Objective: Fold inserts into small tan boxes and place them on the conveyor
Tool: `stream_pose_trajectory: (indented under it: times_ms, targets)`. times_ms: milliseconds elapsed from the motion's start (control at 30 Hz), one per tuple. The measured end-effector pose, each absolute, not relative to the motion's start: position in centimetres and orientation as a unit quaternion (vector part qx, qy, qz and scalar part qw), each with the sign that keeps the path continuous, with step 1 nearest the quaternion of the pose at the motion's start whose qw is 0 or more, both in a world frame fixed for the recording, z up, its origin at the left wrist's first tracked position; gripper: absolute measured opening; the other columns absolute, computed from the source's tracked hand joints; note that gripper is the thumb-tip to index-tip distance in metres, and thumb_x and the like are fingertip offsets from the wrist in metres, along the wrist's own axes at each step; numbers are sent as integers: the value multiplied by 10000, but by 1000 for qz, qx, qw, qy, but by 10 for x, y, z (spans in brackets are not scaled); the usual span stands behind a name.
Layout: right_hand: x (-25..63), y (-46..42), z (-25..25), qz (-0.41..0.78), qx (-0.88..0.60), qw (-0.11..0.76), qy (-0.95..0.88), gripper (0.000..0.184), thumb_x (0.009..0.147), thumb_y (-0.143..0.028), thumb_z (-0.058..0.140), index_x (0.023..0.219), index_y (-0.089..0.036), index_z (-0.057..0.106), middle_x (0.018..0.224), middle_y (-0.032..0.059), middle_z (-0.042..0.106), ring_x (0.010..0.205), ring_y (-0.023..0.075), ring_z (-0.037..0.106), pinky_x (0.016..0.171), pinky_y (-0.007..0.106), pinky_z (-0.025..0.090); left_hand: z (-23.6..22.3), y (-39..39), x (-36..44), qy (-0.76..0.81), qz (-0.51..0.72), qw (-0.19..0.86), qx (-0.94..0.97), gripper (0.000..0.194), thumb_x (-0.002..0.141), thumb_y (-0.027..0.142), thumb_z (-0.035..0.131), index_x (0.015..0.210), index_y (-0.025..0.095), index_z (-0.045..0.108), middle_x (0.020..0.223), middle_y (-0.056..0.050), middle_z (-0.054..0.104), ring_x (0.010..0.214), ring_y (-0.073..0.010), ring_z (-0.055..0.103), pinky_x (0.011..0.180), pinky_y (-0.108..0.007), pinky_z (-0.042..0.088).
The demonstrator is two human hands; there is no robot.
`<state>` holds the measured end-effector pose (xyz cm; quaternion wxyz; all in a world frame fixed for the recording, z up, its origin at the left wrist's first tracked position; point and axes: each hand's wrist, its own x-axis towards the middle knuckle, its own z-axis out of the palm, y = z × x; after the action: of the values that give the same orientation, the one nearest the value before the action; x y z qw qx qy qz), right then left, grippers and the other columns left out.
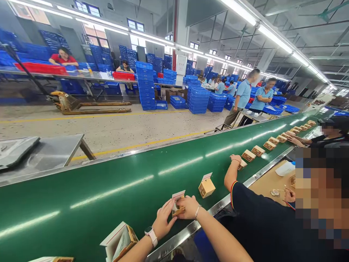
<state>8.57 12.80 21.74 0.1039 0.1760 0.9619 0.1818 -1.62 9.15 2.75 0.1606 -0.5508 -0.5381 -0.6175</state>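
My left hand [163,219], with a white wristwatch, and my right hand [188,206], with a thin bracelet, both grip a small kraft-brown box [177,210] with a white flap standing up. It rests on the green conveyor belt [81,182]. Just ahead of my hands stands a similar box [206,187] with its lid open. Near my left forearm, an open box [119,242] shows a white lining. Further along the belt, a row of several boxes [272,144] stretches away, and a co-worker's hand [236,159] touches one box [241,165].
A metal rail [191,229] runs along the belt's near side. Beyond the far edge are a steel table [46,153], a pallet jack [89,107], stacked blue crates [199,100] and standing workers. Co-workers sit along the near side, beside a brown work surface [268,185].
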Motion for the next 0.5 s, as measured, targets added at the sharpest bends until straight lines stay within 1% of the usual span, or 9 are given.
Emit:
stream_pose_trajectory:
  times_ms: [67, 100, 167, 233, 267, 333, 400, 467, 500]
  targets:
    - [87, 137, 216, 187, 158, 111, 963, 532, 679, -428, 700, 1182, -291, 600, 1247, 43, 567, 1103, 335, 518, 866, 583, 392, 31, 94, -13, -548, -606, 158, -555, 554, 918, 344, 395, 1418, 108, 423, 1416, -161, 408, 1318, -270, 404, 970, -429, 434]
    - [90, 145, 213, 180, 132, 92, 970, 558, 685, -421, 692, 1216, -286, 585, 1266, 46, 556, 1109, 320, 528, 883, 553, 407, 34, 96, -9, -553, -604, 156, -553, 543, 926, 322, 369, 1423, 109, 415, 1426, -161, 392, 1327, -274, 389, 950, -435, 436]
    - [101, 165, 205, 143, 54, 5, 988, 571, 723, -423, 648, 1259, -240, 572, 1308, 70, 526, 1165, 271, 527, 947, 452, 429, 41, 99, -2, -562, -604, 150, -546, 520, 938, 285, 319, 1426, 133, 414, 1432, -148, 388, 1338, -290, 361, 915, -452, 428]
    - [116, 183, 196, 90, -9, -117, 989, 580, 782, -441, 584, 1287, -157, 560, 1334, 119, 495, 1236, 213, 499, 1010, 352, 420, 51, 101, 5, -564, -608, 141, -540, 489, 939, 273, 304, 1391, 196, 476, 1406, -117, 434, 1329, -314, 356, 886, -474, 406]
    - [123, 191, 192, 74, -23, -162, 984, 593, 804, -448, 561, 1298, -121, 552, 1339, 142, 483, 1254, 196, 488, 1027, 328, 413, 57, 101, 7, -563, -611, 135, -540, 468, 937, 272, 307, 1347, 232, 530, 1384, -97, 467, 1319, -326, 360, 879, -484, 391]
    - [135, 199, 188, 53, -21, -192, 980, 602, 813, -453, 557, 1302, -103, 553, 1343, 155, 472, 1244, 193, 498, 1017, 330, 415, 66, 103, 10, -554, -622, 121, -541, 419, 925, 281, 337, 1223, 273, 632, 1319, -69, 538, 1290, -347, 377, 889, -516, 351]
    - [140, 201, 187, 25, 14, -188, 982, 523, 783, -452, 596, 1218, -162, 624, 1321, 116, 502, 1188, 202, 532, 980, 354, 416, 73, 106, 11, -540, -639, 101, -538, 374, 904, 296, 375, 1114, 287, 685, 1231, -56, 601, 1252, -361, 402, 907, -558, 314]
    - [137, 198, 188, -4, 64, -199, 978, 372, 762, -450, 615, 1030, -208, 705, 1265, 73, 558, 1120, 210, 551, 958, 379, 393, 76, 113, 11, -523, -666, 76, -527, 334, 876, 330, 415, 1026, 269, 707, 1129, -68, 646, 1219, -364, 428, 915, -581, 312]
    - [133, 196, 188, -18, 85, -209, 974, 300, 762, -443, 612, 913, -209, 723, 1186, 62, 607, 1059, 203, 564, 947, 384, 385, 76, 117, 12, -512, -684, 61, -516, 323, 862, 356, 432, 991, 242, 705, 1088, -85, 653, 1203, -354, 446, 924, -576, 327]
